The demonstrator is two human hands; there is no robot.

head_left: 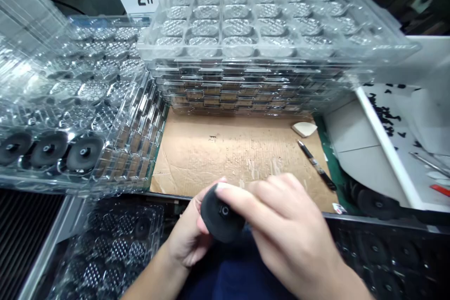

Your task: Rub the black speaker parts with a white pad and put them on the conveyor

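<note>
A round black disc (220, 220) with a small metal centre is held between both hands, just off the front edge of the cardboard. My left hand (190, 234) grips its left side from behind. My right hand (284, 225) lies over its upper right, with the thumb or a finger pressed on the top rim; its other fingers are curled and partly hidden. Similar black discs (84, 152) sit in the front row of the clear tray stack (130, 150) at the left.
Clear trays are stacked (239, 47) behind the cardboard (211, 150). A pen (316, 166) and a pale wedge (304, 129) lie at its right. A white bin (390, 150) holds small black pieces. Lower trays (123, 243) (386, 253) flank my lap.
</note>
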